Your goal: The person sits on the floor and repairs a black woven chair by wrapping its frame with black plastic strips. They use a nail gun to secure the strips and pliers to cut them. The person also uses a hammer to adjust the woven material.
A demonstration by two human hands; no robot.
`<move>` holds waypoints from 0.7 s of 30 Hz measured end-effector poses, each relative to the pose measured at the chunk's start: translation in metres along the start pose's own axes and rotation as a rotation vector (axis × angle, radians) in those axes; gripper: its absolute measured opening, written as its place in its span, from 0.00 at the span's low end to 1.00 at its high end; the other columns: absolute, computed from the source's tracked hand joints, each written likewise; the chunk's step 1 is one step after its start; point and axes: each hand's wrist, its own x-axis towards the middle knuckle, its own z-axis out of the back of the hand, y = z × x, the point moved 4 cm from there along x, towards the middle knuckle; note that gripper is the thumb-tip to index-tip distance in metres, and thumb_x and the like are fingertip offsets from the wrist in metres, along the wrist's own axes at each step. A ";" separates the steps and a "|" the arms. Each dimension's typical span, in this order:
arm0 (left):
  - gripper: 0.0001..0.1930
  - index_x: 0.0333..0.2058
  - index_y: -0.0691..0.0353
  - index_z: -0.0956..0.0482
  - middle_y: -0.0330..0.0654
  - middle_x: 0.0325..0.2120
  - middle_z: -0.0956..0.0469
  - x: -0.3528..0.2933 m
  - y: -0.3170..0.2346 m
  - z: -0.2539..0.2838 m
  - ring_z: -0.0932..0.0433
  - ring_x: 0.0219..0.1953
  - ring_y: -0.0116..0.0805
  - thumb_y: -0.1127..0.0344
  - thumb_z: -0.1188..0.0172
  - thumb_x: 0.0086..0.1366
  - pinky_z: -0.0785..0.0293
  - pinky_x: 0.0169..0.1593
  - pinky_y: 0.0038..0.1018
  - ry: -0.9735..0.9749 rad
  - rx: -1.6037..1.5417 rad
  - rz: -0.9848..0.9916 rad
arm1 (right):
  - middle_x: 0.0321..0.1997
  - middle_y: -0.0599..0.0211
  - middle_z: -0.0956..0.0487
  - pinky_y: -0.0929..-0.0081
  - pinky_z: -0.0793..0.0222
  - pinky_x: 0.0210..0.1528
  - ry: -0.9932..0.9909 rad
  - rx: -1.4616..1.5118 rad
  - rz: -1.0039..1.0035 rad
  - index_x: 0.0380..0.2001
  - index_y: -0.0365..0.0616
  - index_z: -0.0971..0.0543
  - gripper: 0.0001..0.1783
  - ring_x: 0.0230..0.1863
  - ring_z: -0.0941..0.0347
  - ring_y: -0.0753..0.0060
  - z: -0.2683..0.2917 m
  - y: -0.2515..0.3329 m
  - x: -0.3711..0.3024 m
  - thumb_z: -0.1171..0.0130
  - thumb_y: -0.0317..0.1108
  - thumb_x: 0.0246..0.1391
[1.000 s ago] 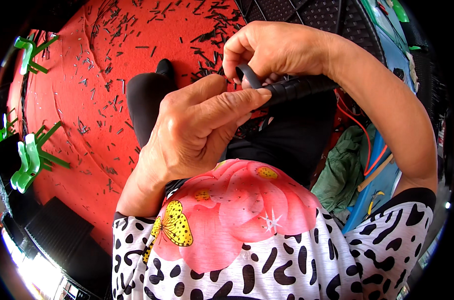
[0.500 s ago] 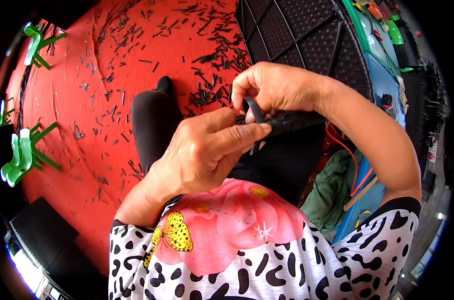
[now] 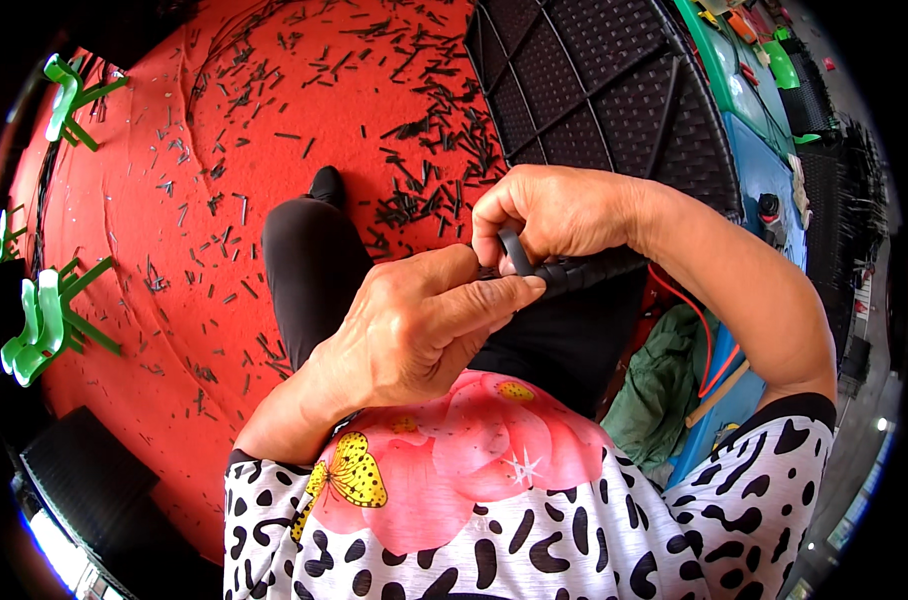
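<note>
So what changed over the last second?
The left hand and right hand came down toward the lap, bringing the looped black strip and wrapped bar along. The view shifted, showing more of the woven panel. No visible regrip or release: left stays at the bar's end, right on the strip. Floor scraps look unmoved.

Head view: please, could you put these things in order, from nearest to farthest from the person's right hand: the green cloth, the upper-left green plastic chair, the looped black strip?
1. Looped black strip: at the fingers of the right hand.
2. Green cloth: below the hand, toward the right.
3. Green plastic chair: far across the red floor, at upper left.
</note>
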 end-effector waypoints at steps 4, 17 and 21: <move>0.18 0.42 0.60 0.21 0.38 0.14 0.42 0.000 -0.001 0.001 0.41 0.13 0.31 0.78 0.42 0.50 0.46 0.17 0.27 0.004 0.002 0.001 | 0.23 0.74 0.27 0.85 0.36 0.28 0.026 0.104 0.012 0.26 0.38 0.25 0.07 0.26 0.32 0.84 0.001 -0.001 -0.001 0.41 0.21 0.39; 0.17 0.41 0.61 0.21 0.39 0.14 0.39 0.001 0.001 -0.002 0.39 0.14 0.31 0.79 0.41 0.49 0.44 0.19 0.26 -0.017 -0.041 0.004 | 0.26 0.73 0.25 0.85 0.33 0.31 0.117 0.028 0.131 0.30 0.36 0.25 0.08 0.28 0.30 0.84 -0.003 -0.001 0.001 0.47 0.21 0.42; 0.18 0.41 0.62 0.21 0.39 0.14 0.40 0.001 0.000 0.000 0.40 0.14 0.31 0.80 0.41 0.49 0.44 0.19 0.26 0.014 -0.021 0.024 | 0.26 0.70 0.25 0.84 0.33 0.28 0.052 0.153 0.047 0.30 0.38 0.26 0.09 0.27 0.29 0.82 0.005 -0.007 -0.001 0.50 0.21 0.41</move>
